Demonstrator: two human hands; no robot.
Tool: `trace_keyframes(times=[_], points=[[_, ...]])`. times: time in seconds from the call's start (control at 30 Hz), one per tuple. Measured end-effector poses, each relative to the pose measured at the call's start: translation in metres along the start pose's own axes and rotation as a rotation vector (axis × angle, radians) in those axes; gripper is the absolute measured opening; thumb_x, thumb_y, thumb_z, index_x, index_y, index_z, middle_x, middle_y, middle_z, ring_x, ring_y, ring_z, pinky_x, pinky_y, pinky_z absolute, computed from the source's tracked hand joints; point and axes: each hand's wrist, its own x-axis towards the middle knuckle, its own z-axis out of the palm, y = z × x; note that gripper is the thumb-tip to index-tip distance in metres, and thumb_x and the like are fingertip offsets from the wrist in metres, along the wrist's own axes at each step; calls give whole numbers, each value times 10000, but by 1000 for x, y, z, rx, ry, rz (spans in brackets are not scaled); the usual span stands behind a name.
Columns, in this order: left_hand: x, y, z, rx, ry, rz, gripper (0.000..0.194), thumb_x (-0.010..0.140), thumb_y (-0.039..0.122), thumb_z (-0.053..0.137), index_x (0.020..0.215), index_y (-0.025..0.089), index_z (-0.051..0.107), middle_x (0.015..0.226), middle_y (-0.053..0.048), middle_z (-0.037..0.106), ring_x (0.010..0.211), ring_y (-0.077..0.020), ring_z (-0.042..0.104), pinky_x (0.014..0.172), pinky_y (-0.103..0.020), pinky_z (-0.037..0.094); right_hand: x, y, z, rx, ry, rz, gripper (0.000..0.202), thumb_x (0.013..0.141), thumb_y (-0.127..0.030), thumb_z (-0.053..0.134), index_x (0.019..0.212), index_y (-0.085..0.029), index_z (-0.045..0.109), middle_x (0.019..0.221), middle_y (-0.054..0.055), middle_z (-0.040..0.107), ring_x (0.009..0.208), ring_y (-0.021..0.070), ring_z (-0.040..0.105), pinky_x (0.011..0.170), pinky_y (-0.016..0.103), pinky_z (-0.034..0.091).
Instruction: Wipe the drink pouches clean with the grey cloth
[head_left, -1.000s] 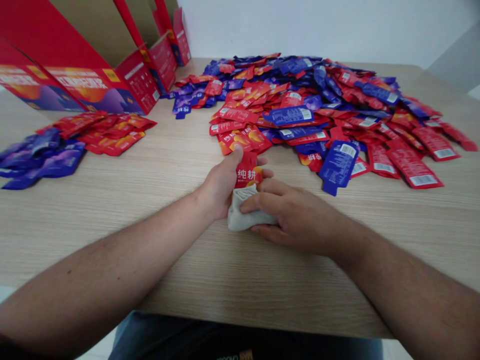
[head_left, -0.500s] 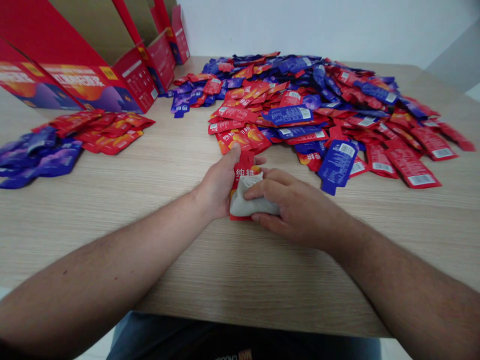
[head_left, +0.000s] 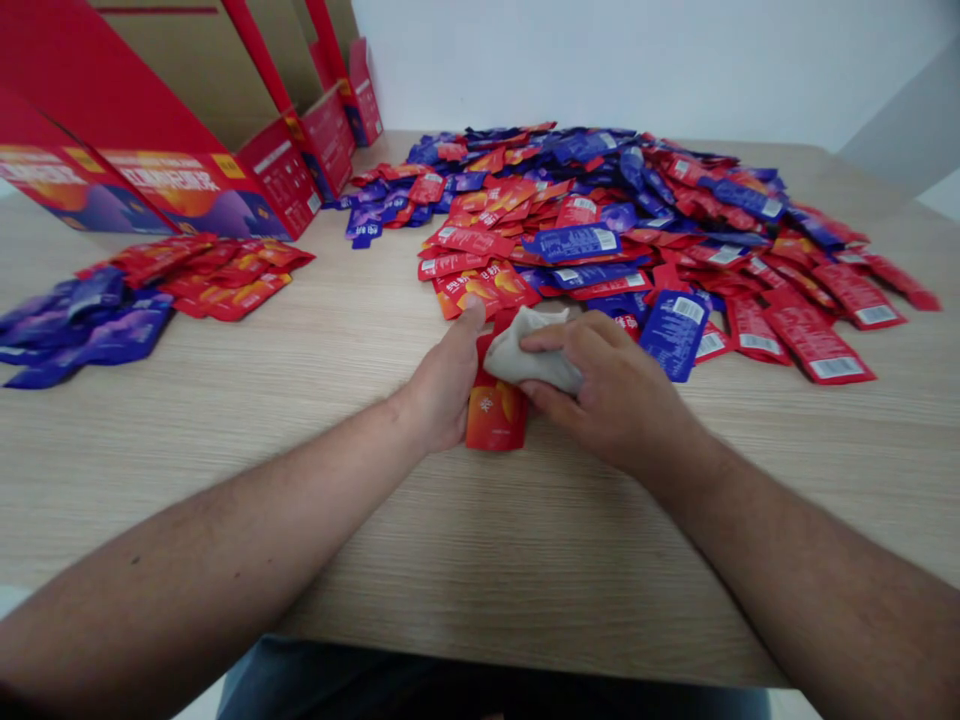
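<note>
My left hand (head_left: 448, 385) grips a red pouch (head_left: 496, 418) with an orange fruit print by its left side, above the table near the middle of the view. My right hand (head_left: 600, 385) is closed around a folded pale grey cloth (head_left: 531, 350). The cloth lies against the upper part of the pouch and covers much of it, while the pouch's lower end shows below. Just beyond both hands begins a large heap of red and blue pouches (head_left: 577, 243).
Open red cartons (head_left: 281, 180) stand at the back left. In front of them lie a group of red pouches (head_left: 232, 285) and a group of blue pouches (head_left: 112, 325). A white wall (head_left: 600, 70) rises behind the wooden table (head_left: 480, 560).
My right hand has moved the cloth up the pouch, from its lower part to its upper part, uncovering the lower end. My left hand still holds the pouch.
</note>
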Motion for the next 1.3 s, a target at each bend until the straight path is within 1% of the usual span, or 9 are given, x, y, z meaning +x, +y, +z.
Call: trace_keyframes(times=[0.07,0.2,0.33,0.5,0.63,0.7,0.8,0.93,1.3], points=[[-1,-1,2,4,-1,24,691,1128,601,236,1178,148,756,949,-119,822,900,-250,799,788,-341,639,1,2,0,-1,26,14,367,922,-284,730,1282,-217,700,1242,150,715,1146,347,684,969,519,578],[-1,-2,1,27,-12,-11,658,1114,630,314,1226,150,750,968,-127,821,868,-247,800,791,-341,643,2,5,0,38,-56,-39,349,950,-306,712,1290,-233,696,1235,134,713,1104,325,687,926,491,582],[-1,-1,1,39,-1,0,625,1115,626,325,1243,179,742,939,-113,816,815,-242,793,746,-348,642,3,6,-1,-1,42,36,364,913,-274,729,1268,-201,692,1246,158,719,1152,345,679,961,507,572],[-4,0,3,29,37,-32,680,1140,578,244,1190,139,762,897,-127,803,785,-226,775,718,-313,610,2,4,-1,58,-97,-40,323,955,-311,709,1272,-259,681,1220,119,726,1078,307,694,910,467,584],[-3,-3,0,72,5,-10,691,1116,642,271,1341,165,717,957,-137,809,756,-239,765,657,-326,591,5,10,-2,5,32,36,359,930,-290,719,1278,-213,674,1243,150,736,1164,343,683,970,510,571],[-1,-5,-2,88,-4,-4,694,1114,643,276,1363,159,707,957,-142,809,783,-254,773,657,-331,593,5,12,-3,12,16,19,360,925,-288,716,1275,-217,677,1236,146,735,1143,336,688,953,503,574],[0,-6,-5,102,4,-5,670,1121,611,284,1272,138,734,895,-132,793,769,-254,768,688,-353,618,5,13,-3,16,-34,-13,349,940,-310,703,1282,-242,681,1250,134,729,1135,331,690,920,491,575],[-2,-3,-8,193,74,-73,687,1084,696,337,1093,134,732,835,-120,760,630,-215,715,601,-348,616,7,18,-3,3,111,47,333,926,-305,712,1248,-226,680,1208,129,751,1134,332,698,943,494,572],[-3,-4,-15,227,-13,-97,715,1028,778,419,1060,136,733,826,-126,761,651,-206,729,638,-334,622,9,22,-4,17,100,35,341,921,-315,715,1253,-245,683,1216,118,754,1136,327,697,959,495,566]])
